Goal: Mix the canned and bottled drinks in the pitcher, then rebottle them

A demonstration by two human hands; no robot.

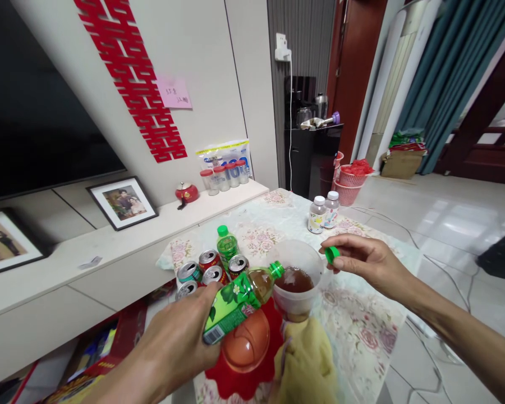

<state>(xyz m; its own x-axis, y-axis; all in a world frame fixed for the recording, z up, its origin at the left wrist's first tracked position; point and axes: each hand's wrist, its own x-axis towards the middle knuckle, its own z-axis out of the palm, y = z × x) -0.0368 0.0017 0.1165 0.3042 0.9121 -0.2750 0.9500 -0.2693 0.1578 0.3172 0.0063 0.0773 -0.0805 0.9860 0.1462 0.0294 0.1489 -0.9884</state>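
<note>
My left hand is wrapped round a green-labelled plastic drink bottle. The bottle leans steeply, its uncapped neck at the near left rim of a whitish plastic tub. Brown liquid stands in the tub, and some remains in the bottle's upper part. To the right of the tub, my right hand pinches a green bottle cap between thumb and fingers. Several opened drink cans and a second green-capped bottle stand beyond the tilted bottle.
An orange-red lidded dish sits on a red mat beside a yellow cloth. Two white-capped bottles stand at the back of the flowered tablecloth. Red-lidded jars and photo frames line the cabinet.
</note>
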